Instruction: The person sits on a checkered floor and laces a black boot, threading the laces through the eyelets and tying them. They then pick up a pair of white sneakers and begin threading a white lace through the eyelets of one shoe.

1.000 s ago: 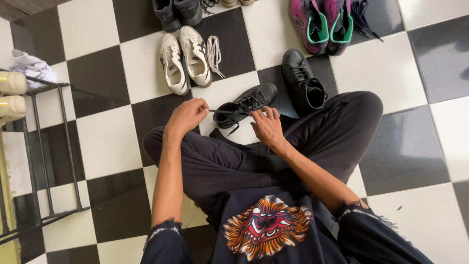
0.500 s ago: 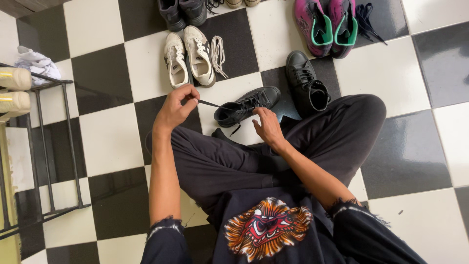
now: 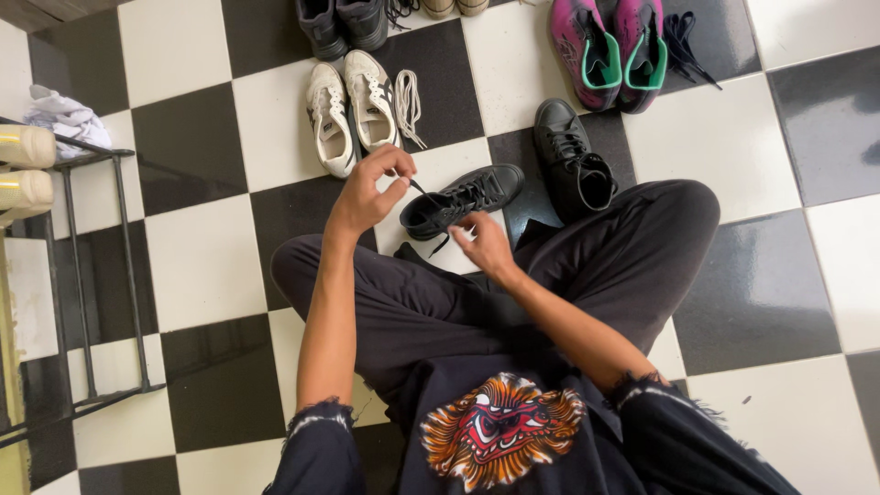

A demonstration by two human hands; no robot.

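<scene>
A person sits cross-legged on a black-and-white checkered floor [image 3: 211,257] with a black shoe [image 3: 463,197] lying on its side just past the knees, its toe pointing away to the right and its opening toward the hands. The left hand [image 3: 367,192] is raised left of the shoe, fingers pinched shut on the end of a black lace [image 3: 423,191] that runs taut from the fingertips down to the shoe's eyelets. The right hand [image 3: 484,243] sits directly below the shoe, touching its near edge, fingers curled closed around the shoe's side or a lace end; which of the two cannot be told. So the shoe lies between the two hands, closer to the right one. A black boot [image 3: 573,165] stands just right of the shoe, nearly touching its toe. A pair of white sneakers [image 3: 353,110] with loose laces lies beyond the left hand, a pink pair with green lining [image 3: 614,50] sits farther away on the right, and a metal rack [image 3: 82,275] stands at the left edge.
</scene>
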